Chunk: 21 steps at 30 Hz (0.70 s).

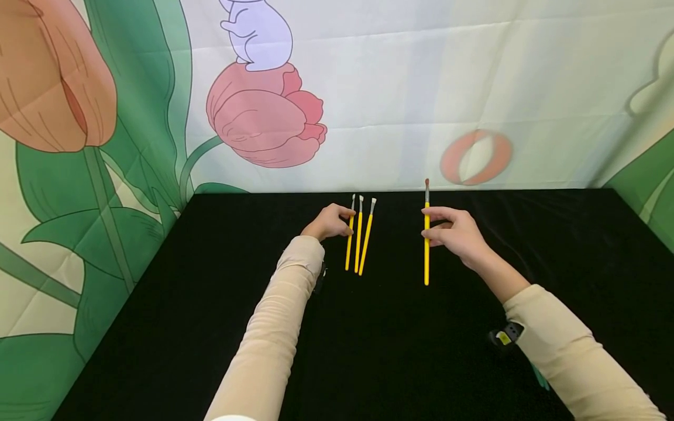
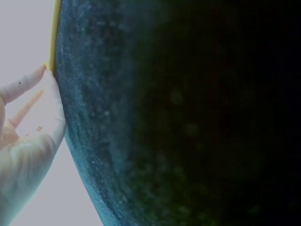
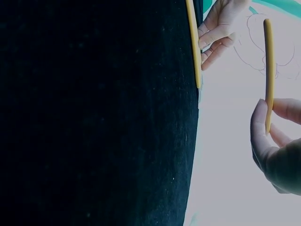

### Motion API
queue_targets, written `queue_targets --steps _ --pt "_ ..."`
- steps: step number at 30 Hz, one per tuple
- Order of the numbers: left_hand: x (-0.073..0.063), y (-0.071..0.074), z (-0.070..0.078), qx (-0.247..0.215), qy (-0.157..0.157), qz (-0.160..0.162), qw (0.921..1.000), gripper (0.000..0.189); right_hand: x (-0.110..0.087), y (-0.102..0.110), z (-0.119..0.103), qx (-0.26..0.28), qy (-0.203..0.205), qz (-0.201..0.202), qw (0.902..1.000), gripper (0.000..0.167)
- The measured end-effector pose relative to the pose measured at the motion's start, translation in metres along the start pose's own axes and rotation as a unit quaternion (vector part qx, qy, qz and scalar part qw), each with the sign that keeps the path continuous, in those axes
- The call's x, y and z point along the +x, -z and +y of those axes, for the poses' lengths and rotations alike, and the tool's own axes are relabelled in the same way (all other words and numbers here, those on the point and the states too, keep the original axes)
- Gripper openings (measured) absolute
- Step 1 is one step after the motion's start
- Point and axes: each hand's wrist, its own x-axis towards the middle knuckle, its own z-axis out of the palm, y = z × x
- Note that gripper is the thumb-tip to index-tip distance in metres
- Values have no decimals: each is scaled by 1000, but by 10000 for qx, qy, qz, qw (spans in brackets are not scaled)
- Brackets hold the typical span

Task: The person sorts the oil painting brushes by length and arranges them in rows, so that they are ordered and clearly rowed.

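Note:
My right hand (image 1: 458, 234) pinches a yellow-handled paintbrush (image 1: 426, 263) between thumb and fingers, its reddish-brown bristles pointing toward the wall. In the right wrist view that brush (image 3: 269, 61) stands clear above the table edge. To the left, my left hand (image 1: 330, 222) has its thumb and fingertips on the leftmost of three other paintbrushes (image 1: 348, 251). The left wrist view shows those tips meeting at the yellow handle (image 2: 53, 33). Beside it lie a middle paintbrush (image 1: 358, 240) and a right paintbrush (image 1: 367, 242) with a flat pale tip, both untouched.
A black cloth (image 1: 210, 327) covers the table, whose far edge meets a hanging printed backdrop (image 1: 379, 76) with tulips and a rabbit-like figure. A small green object (image 1: 540, 377) shows partly from under the right sleeve. A dark device (image 1: 506, 334) sits at the right wrist.

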Motion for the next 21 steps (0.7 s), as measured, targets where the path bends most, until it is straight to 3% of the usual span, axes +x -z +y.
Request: queue_targets --steps 21 --pt "1 -1 -1 -38 46 21 10000 54 17 -19 -3 158 -150 48 9998 46"
